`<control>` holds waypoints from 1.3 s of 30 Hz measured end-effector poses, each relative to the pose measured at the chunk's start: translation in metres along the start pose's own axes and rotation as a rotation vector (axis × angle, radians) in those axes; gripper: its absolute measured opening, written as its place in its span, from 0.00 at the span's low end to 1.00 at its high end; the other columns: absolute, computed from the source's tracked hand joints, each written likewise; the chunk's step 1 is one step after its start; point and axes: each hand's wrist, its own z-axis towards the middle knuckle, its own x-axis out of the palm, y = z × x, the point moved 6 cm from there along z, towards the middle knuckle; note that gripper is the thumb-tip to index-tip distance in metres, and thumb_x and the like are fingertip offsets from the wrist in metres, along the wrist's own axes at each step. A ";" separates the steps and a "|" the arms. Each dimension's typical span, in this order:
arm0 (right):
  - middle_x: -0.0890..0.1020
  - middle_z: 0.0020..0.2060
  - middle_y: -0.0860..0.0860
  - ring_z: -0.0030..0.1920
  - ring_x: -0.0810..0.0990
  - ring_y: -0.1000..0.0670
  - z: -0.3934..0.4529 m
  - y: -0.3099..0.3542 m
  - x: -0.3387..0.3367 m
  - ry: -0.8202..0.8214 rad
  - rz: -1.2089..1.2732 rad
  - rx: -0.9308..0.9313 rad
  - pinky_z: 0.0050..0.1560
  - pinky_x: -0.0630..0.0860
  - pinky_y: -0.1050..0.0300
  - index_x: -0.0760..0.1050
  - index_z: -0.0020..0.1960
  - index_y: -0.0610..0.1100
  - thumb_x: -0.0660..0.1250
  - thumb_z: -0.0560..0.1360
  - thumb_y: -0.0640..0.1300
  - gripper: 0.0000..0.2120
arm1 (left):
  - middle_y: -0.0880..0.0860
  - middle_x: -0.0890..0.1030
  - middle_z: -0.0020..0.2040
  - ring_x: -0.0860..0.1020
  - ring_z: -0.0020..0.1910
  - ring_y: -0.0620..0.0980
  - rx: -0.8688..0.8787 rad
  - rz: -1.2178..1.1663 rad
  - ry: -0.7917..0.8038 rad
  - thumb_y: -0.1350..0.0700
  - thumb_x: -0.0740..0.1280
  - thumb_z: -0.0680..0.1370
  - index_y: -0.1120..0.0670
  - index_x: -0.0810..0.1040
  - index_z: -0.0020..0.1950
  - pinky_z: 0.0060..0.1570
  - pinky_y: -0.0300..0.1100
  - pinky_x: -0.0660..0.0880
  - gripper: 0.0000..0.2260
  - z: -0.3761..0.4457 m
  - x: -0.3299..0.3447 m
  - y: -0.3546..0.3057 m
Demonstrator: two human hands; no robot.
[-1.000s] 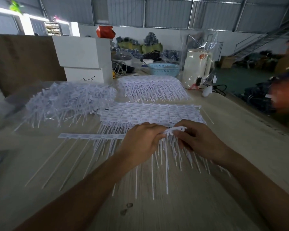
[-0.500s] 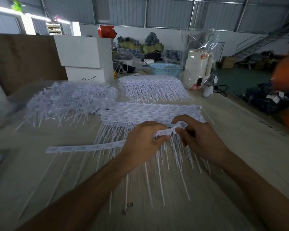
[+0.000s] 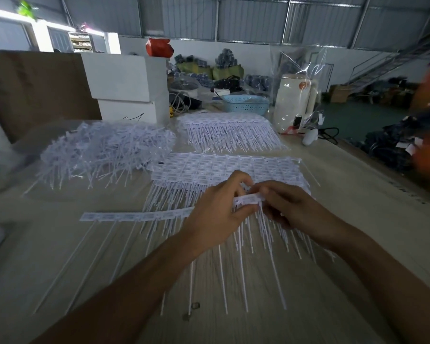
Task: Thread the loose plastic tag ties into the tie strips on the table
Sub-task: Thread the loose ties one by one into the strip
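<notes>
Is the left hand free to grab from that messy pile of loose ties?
Probably not yet. The left hand pinches the tie strip together with the right hand. The loose pile lies off to the left with bare table between, unobstructed.

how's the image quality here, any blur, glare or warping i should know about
Head view: dim overall, with blown-out glare at the windows top left. Wide-angle warping bends the table edge and roof lines. An orange shape at the right edge is smeared. The hands and the tie strip they hold look slightly soft, and its print is unreadable.

left hand, right hand, pinching tie strip
</notes>
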 end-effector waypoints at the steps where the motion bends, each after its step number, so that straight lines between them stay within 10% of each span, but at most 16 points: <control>1: 0.73 0.30 0.49 0.29 0.68 0.52 -0.001 0.002 0.005 0.015 0.057 0.013 0.29 0.65 0.63 0.79 0.56 0.45 0.58 0.83 0.52 0.15 | 0.45 0.81 0.41 0.79 0.36 0.42 0.011 0.007 -0.003 0.53 0.73 0.76 0.43 0.67 0.58 0.36 0.50 0.77 0.17 0.000 0.000 -0.001; 12: 0.71 0.29 0.46 0.28 0.66 0.50 0.002 0.003 0.000 -0.064 0.062 0.014 0.29 0.63 0.58 0.79 0.51 0.42 0.62 0.83 0.41 0.07 | 0.43 0.81 0.50 0.80 0.48 0.40 0.025 -0.002 0.073 0.44 0.71 0.77 0.44 0.68 0.64 0.48 0.47 0.79 0.20 0.001 -0.007 0.001; 22: 0.77 0.36 0.45 0.35 0.73 0.52 0.005 -0.017 0.003 -0.238 0.491 0.138 0.36 0.69 0.58 0.79 0.60 0.49 0.69 0.78 0.45 0.11 | 0.49 0.84 0.43 0.81 0.41 0.48 0.008 0.090 -0.024 0.55 0.71 0.78 0.53 0.82 0.55 0.42 0.50 0.77 0.07 0.000 -0.024 0.012; 26: 0.78 0.35 0.47 0.33 0.73 0.54 0.007 -0.016 0.012 -0.149 0.679 0.130 0.32 0.70 0.63 0.80 0.43 0.40 0.70 0.71 0.46 0.08 | 0.48 0.84 0.43 0.81 0.41 0.47 0.006 0.100 -0.114 0.54 0.72 0.77 0.52 0.82 0.55 0.41 0.49 0.77 0.08 0.001 -0.031 0.011; 32: 0.75 0.35 0.49 0.33 0.71 0.55 0.006 -0.015 0.015 -0.112 0.569 0.115 0.31 0.68 0.64 0.81 0.58 0.42 0.67 0.78 0.45 0.11 | 0.49 0.85 0.48 0.82 0.46 0.48 0.034 0.167 -0.123 0.56 0.74 0.76 0.53 0.83 0.57 0.44 0.50 0.78 0.10 -0.001 -0.031 0.005; 39: 0.72 0.36 0.45 0.35 0.69 0.53 0.003 -0.006 0.010 -0.215 0.389 0.009 0.34 0.66 0.62 0.82 0.53 0.49 0.66 0.81 0.47 0.07 | 0.48 0.85 0.52 0.83 0.49 0.49 0.049 0.201 -0.121 0.53 0.72 0.77 0.54 0.83 0.59 0.46 0.50 0.78 0.12 -0.001 -0.032 0.001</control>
